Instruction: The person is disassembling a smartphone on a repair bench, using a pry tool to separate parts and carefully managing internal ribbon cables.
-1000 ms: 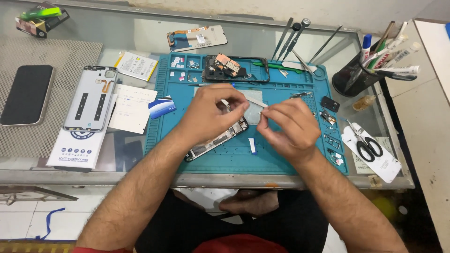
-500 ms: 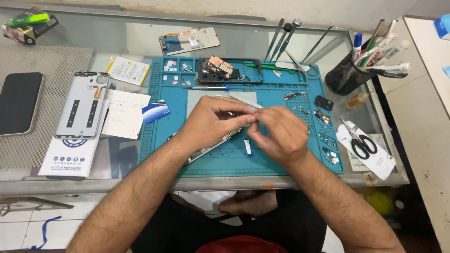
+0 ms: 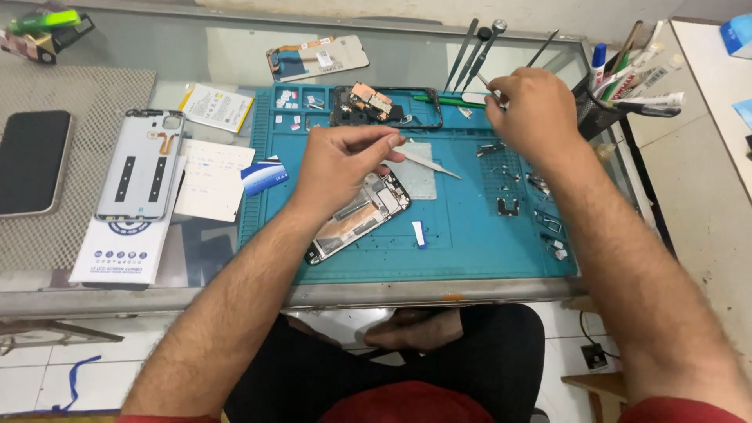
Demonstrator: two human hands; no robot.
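The person is sitting at a glass-topped bench and working over a teal repair mat (image 3: 470,243), and the step in hand looks like fetching a tool in the middle of stripping or rebuilding a phone. The left hand (image 3: 345,160) is resting over the far end of an opened phone frame (image 3: 356,219), which is lying slantwise on the mat near the middle; its fingers are pinched on a pair of metal tweezers (image 3: 427,163) whose tips are pointing right across a grey pad (image 3: 419,178). The right hand (image 3: 529,110) is reaching to the far right of the mat and is closing its fingertips on a thin metal tool (image 3: 492,86) (what kind is too small to tell) just beside a row of picks and drivers (image 3: 474,47) lying on the glass. A second stripped frame with a circuit board (image 3: 384,106) is lying along the far edge of the mat, and small brackets and shields (image 3: 540,204) are scattered down its right side. To the left, off the mat, a grey back cover (image 3: 141,164) is lying on a white box, with a dark phone (image 3: 31,160) further left. The next move probably calls for bringing the thin tool back to the opened frame while the left hand is steadying it, taking care not to sweep the loose parts.
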